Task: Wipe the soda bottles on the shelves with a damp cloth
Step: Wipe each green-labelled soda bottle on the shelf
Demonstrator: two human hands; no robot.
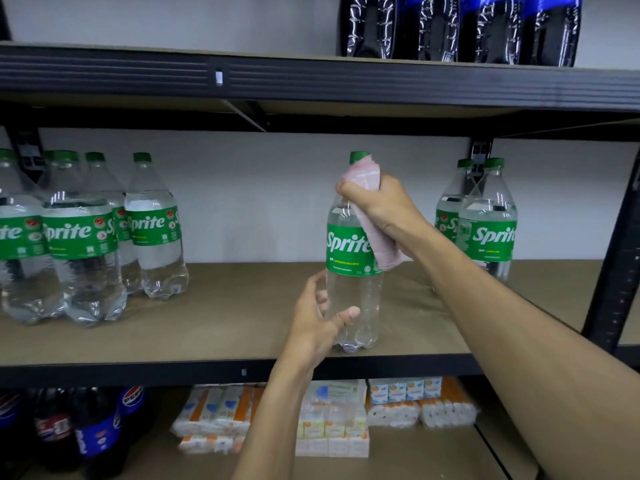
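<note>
A clear Sprite bottle (pixel 353 299) with a green label and cap stands upright near the front of the middle shelf (pixel 221 327). My right hand (pixel 382 209) grips a pink cloth (pixel 365 181) wrapped against the bottle's neck and shoulder, just under the cap; the cloth's tail hangs down over the right of the label. My left hand (pixel 317 323) holds the bottle's lower body, thumb on the front and fingers curled round the left side.
Several Sprite bottles (pixel 86 237) stand at the shelf's left, two more Sprite bottles (pixel 485 223) at the right by a black upright (pixel 620 237). Dark cola bottles (pixel 460 26) fill the top shelf. Below are Pepsi bottles (pixel 86 431) and tissue packs (pixel 332 417).
</note>
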